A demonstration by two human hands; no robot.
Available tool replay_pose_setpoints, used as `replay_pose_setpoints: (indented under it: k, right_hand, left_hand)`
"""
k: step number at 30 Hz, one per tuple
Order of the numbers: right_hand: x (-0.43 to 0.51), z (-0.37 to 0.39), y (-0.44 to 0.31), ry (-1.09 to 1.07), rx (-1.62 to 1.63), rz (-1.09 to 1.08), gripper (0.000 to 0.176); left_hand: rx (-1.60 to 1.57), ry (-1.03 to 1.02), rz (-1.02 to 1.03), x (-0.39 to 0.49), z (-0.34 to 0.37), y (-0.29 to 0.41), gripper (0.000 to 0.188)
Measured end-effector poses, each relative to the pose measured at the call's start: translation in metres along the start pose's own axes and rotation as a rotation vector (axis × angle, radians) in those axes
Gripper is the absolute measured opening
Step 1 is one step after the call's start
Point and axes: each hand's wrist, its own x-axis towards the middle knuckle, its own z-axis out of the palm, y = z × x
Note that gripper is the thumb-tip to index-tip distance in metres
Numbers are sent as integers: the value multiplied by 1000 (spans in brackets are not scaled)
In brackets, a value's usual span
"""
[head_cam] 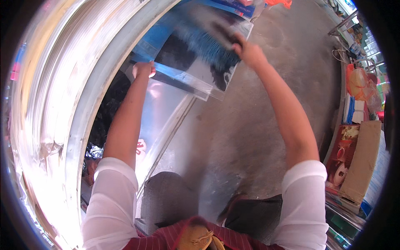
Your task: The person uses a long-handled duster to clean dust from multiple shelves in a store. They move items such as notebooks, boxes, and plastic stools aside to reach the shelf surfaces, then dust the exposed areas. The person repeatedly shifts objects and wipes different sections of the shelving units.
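Note:
My right hand [251, 52] grips the dark handle of a brush [206, 47] with blue bristles, blurred by motion. The bristles lie over a black, grey and blue printed package in clear plastic [200, 71]. My left hand [143, 69] is closed at the near left edge of the plastic-wrapped packages, its fingertips partly hidden. Below these, a pale glossy panel [162, 100] with a red and white mark slopes toward my knee.
White shelving [93, 72] with bright stacked sheets curves along the left. Concrete floor [240, 125] lies ahead. On the right stand a red printed box [343, 150], a brown cardboard piece [362, 162] and plastic bags [359, 81]. An orange bag [279, 3] is at the top.

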Motion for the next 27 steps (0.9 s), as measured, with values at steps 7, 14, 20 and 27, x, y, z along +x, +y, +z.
replay_pose_setpoints:
  k: [7, 14, 20, 27]
  right_hand:
    - [-3, 25, -5, 24, 74, -286, 52]
    - [45, 12, 4, 230, 239, -10, 54]
    - [-60, 24, 36, -81, 87, -246, 56]
    - [-35, -8, 89, 155, 242, 165, 52]
  left_hand:
    - [101, 52, -277, 161, -35, -56, 39]
    - [534, 82, 120, 100, -51, -42, 46]
    - [977, -28, 675, -194, 17, -3, 125]
    - [1026, -132, 762, -197, 65, 13, 102]
